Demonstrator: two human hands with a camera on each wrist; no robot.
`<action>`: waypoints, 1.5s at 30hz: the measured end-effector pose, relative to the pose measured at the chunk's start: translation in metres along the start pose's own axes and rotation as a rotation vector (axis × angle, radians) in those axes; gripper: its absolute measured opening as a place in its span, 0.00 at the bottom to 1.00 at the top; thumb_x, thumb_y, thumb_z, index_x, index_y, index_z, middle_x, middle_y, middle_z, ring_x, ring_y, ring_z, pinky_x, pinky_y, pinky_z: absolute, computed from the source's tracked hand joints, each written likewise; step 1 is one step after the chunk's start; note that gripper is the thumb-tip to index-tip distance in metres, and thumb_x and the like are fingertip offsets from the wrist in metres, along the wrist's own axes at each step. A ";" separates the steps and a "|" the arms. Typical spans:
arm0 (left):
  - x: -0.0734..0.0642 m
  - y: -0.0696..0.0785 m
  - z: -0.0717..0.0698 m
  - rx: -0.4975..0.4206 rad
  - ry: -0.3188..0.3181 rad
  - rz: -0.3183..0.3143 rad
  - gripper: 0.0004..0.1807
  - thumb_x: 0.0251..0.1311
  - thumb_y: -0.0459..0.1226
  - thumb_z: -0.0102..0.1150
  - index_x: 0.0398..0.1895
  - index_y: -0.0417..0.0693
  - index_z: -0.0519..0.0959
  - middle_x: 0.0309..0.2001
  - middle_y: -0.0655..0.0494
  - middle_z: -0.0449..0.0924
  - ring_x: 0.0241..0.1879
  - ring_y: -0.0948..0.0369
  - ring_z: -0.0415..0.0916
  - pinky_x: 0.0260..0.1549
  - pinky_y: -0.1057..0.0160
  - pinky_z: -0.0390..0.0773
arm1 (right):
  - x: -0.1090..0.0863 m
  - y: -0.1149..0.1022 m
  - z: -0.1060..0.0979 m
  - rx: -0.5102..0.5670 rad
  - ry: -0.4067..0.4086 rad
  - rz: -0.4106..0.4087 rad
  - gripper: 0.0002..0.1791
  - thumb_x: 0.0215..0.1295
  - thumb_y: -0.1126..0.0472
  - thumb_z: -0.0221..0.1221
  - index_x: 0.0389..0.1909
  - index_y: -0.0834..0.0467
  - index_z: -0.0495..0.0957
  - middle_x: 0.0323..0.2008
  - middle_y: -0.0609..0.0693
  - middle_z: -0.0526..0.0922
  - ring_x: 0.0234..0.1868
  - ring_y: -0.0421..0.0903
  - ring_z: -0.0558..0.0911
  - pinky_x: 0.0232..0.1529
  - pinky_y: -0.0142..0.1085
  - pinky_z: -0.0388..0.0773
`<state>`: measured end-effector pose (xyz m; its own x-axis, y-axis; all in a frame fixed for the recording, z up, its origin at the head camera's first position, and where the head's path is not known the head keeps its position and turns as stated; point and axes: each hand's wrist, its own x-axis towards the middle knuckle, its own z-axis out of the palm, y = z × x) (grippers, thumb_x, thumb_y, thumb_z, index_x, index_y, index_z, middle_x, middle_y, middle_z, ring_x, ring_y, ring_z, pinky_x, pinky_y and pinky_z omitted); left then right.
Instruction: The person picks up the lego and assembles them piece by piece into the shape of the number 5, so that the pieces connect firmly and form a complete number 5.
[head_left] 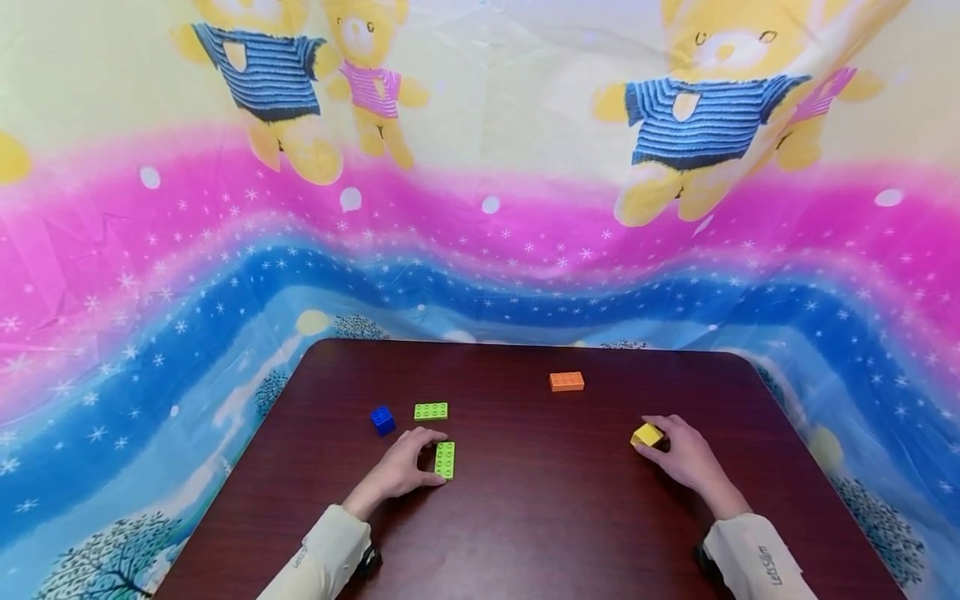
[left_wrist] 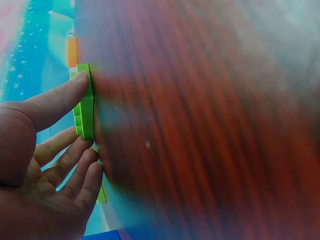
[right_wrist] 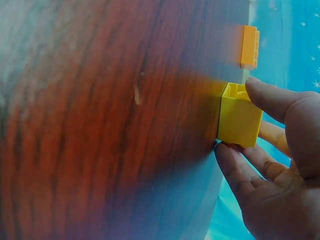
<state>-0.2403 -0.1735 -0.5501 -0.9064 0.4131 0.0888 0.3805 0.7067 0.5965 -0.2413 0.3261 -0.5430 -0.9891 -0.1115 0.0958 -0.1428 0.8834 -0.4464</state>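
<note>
My left hand [head_left: 406,463] pinches a lime-green building brick [head_left: 445,460] by its two short ends, thumb at the near end and fingers at the far one. Its studs face up, and the left wrist view shows it low at the tabletop. On the right, my right hand [head_left: 687,450] holds a yellow brick [head_left: 647,435] between thumb and fingers. In the right wrist view this yellow brick [right_wrist: 240,120] lies on its side, its hollow underside turned toward the thumb's side.
Beyond the left hand are a second lime-green brick [head_left: 431,411] and a small blue brick [head_left: 382,421]. An orange brick [head_left: 566,382] lies near the far edge of the dark wooden table [head_left: 525,517]. A bear-print cloth [head_left: 480,208] hangs behind.
</note>
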 end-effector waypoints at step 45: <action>0.010 -0.008 -0.017 0.002 -0.186 0.111 0.26 0.59 0.35 0.75 0.62 0.55 0.83 0.46 0.55 0.78 0.44 0.56 0.75 0.43 0.62 0.77 | -0.003 0.005 0.000 0.027 -0.034 -0.003 0.36 0.61 0.63 0.73 0.70 0.64 0.72 0.54 0.66 0.79 0.47 0.60 0.83 0.50 0.58 0.83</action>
<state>-0.2559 -0.1846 -0.5400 -0.8094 0.5873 0.0045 0.4763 0.6520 0.5900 -0.2388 0.3311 -0.5462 -0.9893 -0.1298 0.0671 -0.1461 0.8704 -0.4701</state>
